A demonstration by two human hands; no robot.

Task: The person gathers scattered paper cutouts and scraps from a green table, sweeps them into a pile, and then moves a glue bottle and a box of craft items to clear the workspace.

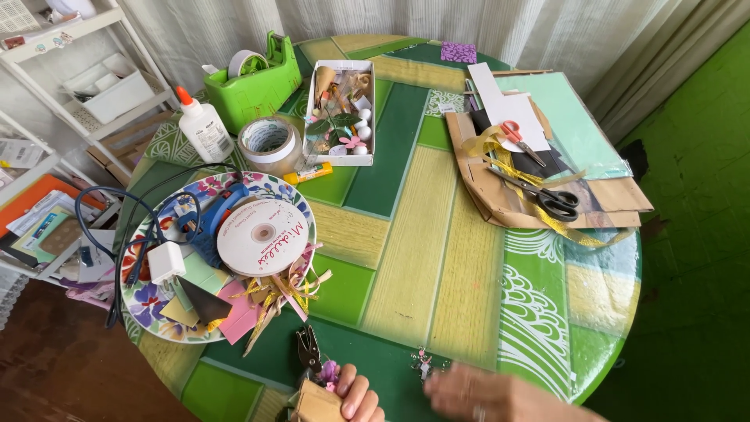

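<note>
My left hand (358, 397) is at the bottom edge of the round table (422, 258), curled around a small brown paper piece (316, 404) with a purple flower bit (330, 370) on it. A black hole punch (308, 348) lies just above that hand. My right hand (500, 397) is blurred, low at the table's near edge, fingers spread, holding nothing I can see. A tiny metal charm (423, 362) lies on the table just left of it.
A floral plate (144, 301) at left holds a white ribbon spool (262, 237), a blue glue gun (209, 219), a charger and paper scraps. Behind stand a glue bottle (203, 125), tape rolls (269, 144), a green dispenser (254, 82), a craft box (340, 109). Scissors (551, 199) lie on papers at right.
</note>
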